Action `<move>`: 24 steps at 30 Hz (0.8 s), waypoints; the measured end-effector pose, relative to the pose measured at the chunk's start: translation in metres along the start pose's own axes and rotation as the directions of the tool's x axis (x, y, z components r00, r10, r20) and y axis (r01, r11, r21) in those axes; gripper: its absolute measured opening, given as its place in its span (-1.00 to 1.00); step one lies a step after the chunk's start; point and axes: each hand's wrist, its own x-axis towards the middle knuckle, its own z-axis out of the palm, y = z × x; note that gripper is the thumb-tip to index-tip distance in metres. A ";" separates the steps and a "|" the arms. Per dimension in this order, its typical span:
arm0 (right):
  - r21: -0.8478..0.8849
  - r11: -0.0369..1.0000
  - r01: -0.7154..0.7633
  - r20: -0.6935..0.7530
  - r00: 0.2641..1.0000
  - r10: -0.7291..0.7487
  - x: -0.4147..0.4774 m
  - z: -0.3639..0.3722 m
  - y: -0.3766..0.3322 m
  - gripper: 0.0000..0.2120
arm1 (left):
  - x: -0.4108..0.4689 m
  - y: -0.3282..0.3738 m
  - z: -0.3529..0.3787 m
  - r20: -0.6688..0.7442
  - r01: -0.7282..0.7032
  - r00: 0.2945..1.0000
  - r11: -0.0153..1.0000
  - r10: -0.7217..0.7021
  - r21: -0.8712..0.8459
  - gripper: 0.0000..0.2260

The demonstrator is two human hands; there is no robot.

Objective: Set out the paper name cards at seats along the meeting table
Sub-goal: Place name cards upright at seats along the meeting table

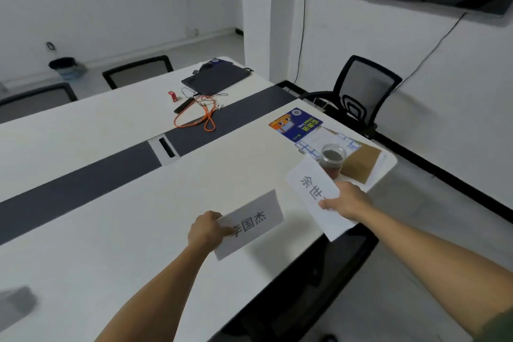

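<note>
My left hand point(206, 229) grips the left end of a white paper name card point(254, 221) printed with black characters, held just above the white meeting table point(111, 230) near its front edge. My right hand point(348, 200) holds a second white name card point(313, 189), tilted, over the table's right corner. The right thumb covers the last character of that card. Another blurred grey card point(16, 304) lies on the table at the far left.
A plastic cup with dark contents point(333, 158) stands just beyond the right card, beside a blue booklet point(295, 123) and brown envelope point(361, 162). A laptop point(215, 78), orange cable point(197, 116) and small items lie at the far end. Black mesh chairs point(361, 91) surround the table.
</note>
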 end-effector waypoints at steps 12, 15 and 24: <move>-0.238 0.952 0.191 0.296 0.948 -0.116 0.174 0.042 0.002 -0.54 | 0.041 0.024 0.066 -0.040 0.334 0.941 0.942 -0.335 -0.033 -0.83; -0.255 0.941 0.222 0.340 0.932 -0.128 0.210 0.051 -0.005 -0.55 | 0.047 0.036 0.080 -0.072 0.387 0.917 0.920 -0.392 -0.067 -0.84; -0.232 0.933 0.275 0.277 0.938 -0.207 0.308 0.073 -0.067 -0.58 | 0.089 0.058 0.091 -0.211 0.402 0.886 0.911 -0.413 -0.094 -0.91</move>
